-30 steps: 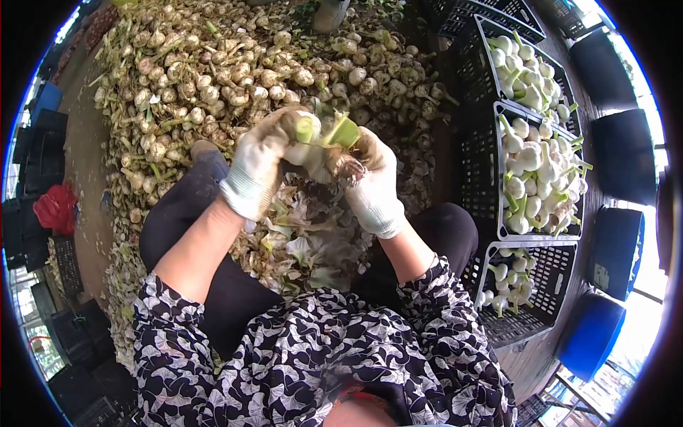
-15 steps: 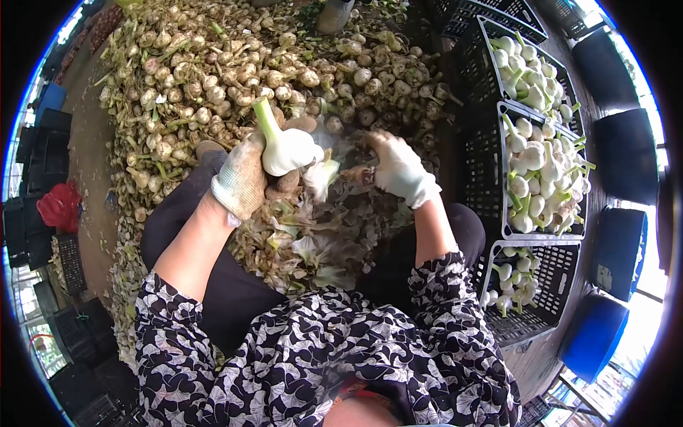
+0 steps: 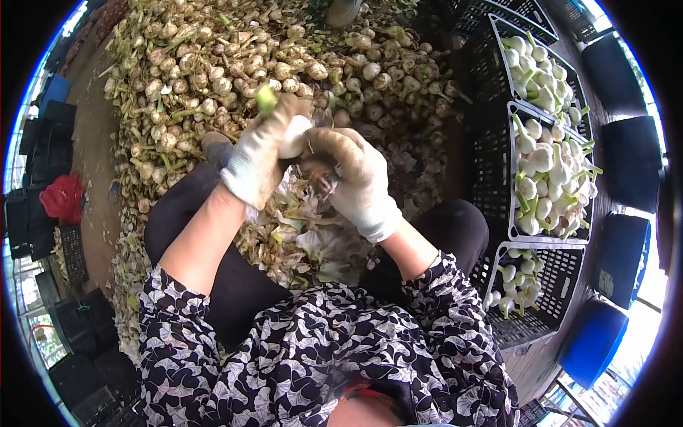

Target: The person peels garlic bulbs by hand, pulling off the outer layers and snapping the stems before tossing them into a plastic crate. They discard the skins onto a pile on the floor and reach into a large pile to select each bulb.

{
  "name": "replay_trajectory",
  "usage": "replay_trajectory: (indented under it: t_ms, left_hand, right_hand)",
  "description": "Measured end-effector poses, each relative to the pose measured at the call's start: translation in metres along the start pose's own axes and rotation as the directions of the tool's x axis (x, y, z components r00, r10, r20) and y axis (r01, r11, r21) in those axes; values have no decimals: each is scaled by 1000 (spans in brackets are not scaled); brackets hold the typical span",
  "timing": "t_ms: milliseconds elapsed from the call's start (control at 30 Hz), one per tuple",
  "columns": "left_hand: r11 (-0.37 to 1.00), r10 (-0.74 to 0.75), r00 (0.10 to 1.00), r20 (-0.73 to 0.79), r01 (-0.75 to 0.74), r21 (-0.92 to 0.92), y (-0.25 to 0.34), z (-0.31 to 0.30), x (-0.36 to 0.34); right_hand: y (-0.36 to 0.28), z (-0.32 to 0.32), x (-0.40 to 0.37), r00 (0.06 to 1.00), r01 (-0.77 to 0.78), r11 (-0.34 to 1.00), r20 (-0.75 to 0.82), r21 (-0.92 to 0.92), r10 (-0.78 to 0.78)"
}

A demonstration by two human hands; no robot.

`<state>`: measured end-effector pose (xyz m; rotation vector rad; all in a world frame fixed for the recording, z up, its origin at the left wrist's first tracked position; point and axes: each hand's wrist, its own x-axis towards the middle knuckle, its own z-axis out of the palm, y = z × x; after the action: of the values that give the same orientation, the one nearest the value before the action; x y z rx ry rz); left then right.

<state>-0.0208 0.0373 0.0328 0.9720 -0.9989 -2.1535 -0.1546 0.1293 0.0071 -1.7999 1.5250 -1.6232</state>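
My left hand (image 3: 257, 158), in a soiled white knit glove, is closed round a white garlic bulb (image 3: 295, 136) whose cut green stem (image 3: 266, 98) sticks up past the fingers. At the bulb's right side is my gloved right hand (image 3: 361, 183), fingers curled in and close against it. Under those fingers there is a dark, blurred patch; whether it is the thumb or a small held thing I cannot make out. Below both hands lie loose papery garlic skins (image 3: 316, 245), between my bent legs.
A large heap of unpeeled garlic (image 3: 206, 67) spreads in front and to the left. To the right, black crates (image 3: 514, 171) hold cleaned white bulbs with trimmed stems (image 3: 544, 160). Blue barrels (image 3: 594, 341) stand beyond them. A red bag (image 3: 62, 197) lies far left.
My right hand has moved left from apart to the bulb, and its fingers have curled in. The left hand has turned the bulb, now partly hidden. A loose skin beside the bulb is gone from there.
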Motion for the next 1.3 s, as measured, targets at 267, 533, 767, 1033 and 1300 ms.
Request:
replay_trajectory:
  t_ms: [267,533,767,1033,1300]
  left_hand:
    - [990,32,998,61,-23,-139,-2,-4,2]
    - [931,251,965,-73,-221,290,-30,-3,11]
    - [978,193,949,-247,-166,126,-24,16,4]
    - [973,222,958,-181,-204,113,-28,5,7]
    - [977,100,987,126,-74,-202,-12,10,6]
  right_hand:
    - [47,-24,-4,748,-376,846,415,-377,517]
    - [20,15,0,847,-502,766,50,401,529]
    - [7,-1,3,782,-583,598,178,550,598]
    - [30,13,-1,871,-412,884,-190,223,454]
    - [40,-30,3,851,-505,746,107,434,514]
